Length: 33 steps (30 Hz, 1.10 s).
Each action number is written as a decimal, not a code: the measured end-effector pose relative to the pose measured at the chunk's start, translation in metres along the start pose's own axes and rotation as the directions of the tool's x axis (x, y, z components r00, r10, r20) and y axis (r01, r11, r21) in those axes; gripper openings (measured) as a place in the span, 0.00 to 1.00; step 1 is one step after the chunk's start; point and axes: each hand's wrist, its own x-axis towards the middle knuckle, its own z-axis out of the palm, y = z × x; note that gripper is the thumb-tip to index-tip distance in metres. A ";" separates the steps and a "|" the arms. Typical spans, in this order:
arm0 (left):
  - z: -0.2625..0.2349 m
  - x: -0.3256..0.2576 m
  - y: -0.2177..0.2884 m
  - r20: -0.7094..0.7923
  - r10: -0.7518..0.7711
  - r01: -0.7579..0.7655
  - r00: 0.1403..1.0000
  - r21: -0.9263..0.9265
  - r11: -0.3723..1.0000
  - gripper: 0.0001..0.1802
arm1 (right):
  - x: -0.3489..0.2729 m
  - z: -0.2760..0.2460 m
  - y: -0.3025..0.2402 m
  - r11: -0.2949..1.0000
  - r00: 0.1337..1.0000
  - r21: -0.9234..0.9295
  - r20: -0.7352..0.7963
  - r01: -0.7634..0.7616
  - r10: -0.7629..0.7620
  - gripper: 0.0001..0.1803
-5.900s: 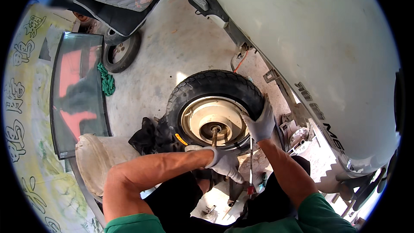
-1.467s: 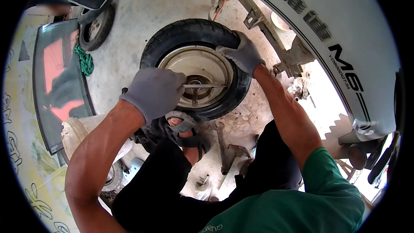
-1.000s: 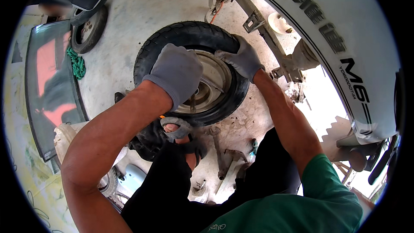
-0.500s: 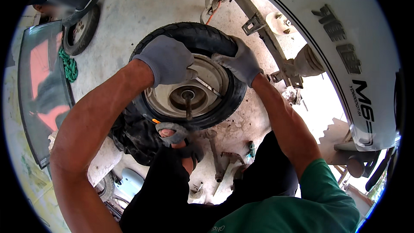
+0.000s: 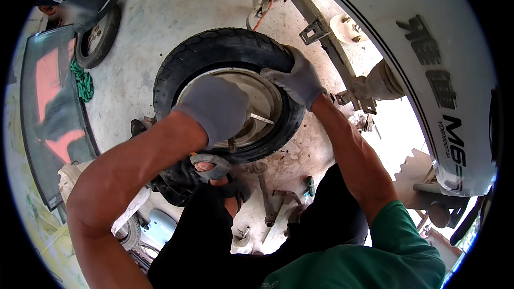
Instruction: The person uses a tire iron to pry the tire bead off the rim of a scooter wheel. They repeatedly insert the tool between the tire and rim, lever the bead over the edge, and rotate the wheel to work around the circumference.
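Note:
A small black tyre (image 5: 225, 53) on a pale metal rim (image 5: 265, 101) lies flat on the concrete floor in front of me. My left hand (image 5: 217, 108), in a grey glove, rests over the middle of the rim and hides the hub; whether it grips anything I cannot tell. My right hand (image 5: 297, 80), also gloved, is closed on the tyre's right edge where rubber meets rim. A thin metal rod (image 5: 262, 119) pokes out from under my left hand.
A white vehicle body (image 5: 428, 64) with metal brackets (image 5: 342, 75) stands close on the right. A framed glass panel (image 5: 51, 107) lies at the left, a second wheel (image 5: 99, 35) beyond it. Tools and metal parts (image 5: 273, 203) lie by my knees, and a sandalled foot (image 5: 209, 166) presses the tyre.
My left hand has slid from the tyre's upper left down over the middle of the rim, covering the hub. My right hand has stayed on the tyre's right edge.

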 end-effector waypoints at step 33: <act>0.080 -0.058 0.198 0.746 -0.245 0.447 0.620 -0.592 -0.671 0.20 | -0.009 -0.006 -0.028 0.967 0.997 -0.253 -0.075 -0.023 0.004 0.51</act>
